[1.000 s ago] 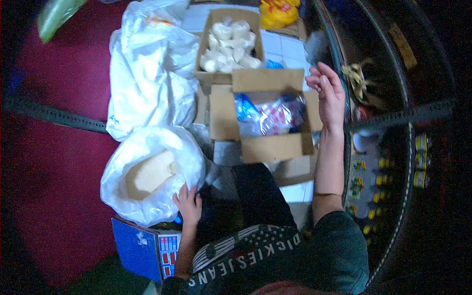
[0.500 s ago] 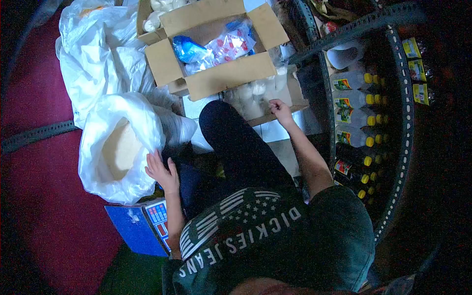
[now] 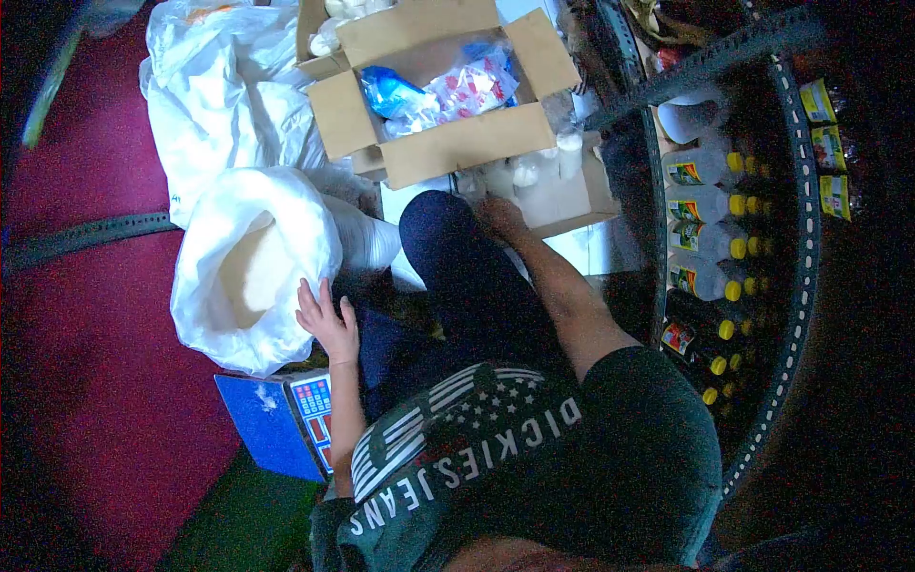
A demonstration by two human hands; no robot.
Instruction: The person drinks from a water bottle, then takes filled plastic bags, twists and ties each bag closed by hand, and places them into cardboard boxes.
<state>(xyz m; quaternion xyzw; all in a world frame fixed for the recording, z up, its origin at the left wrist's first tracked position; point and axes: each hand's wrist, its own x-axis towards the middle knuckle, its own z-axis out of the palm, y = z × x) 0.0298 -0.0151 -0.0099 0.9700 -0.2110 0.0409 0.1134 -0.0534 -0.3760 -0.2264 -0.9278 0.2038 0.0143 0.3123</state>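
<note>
My left hand (image 3: 329, 322) rests with fingers spread against the near right rim of a large white sack (image 3: 317, 232). Pale powder or grain (image 3: 257, 276) fills the inside of that sack. My right hand (image 3: 498, 219) is beside my raised knee, at the near left part of a low cardboard box (image 3: 562, 195) with small white bags (image 3: 525, 172) in it. Its fingers are dark and partly hidden, so their grip is unclear. Just beyond is an open cardboard box (image 3: 467, 146) holding blue and clear plastic packs (image 3: 469, 88).
A blue scale (image 3: 267, 424) with a keypad stands below the sack. White plastic sacking (image 3: 214, 105) lies at the upper left. Another box with white bags (image 3: 353, 8) is at the top. On the right, a metal rack (image 3: 796, 238) holds several yellow-capped bottles (image 3: 701, 205).
My right hand has come down from its raised position beside the open box to the low box by my knee. The view has shifted; my left hand stays at the sack's rim.
</note>
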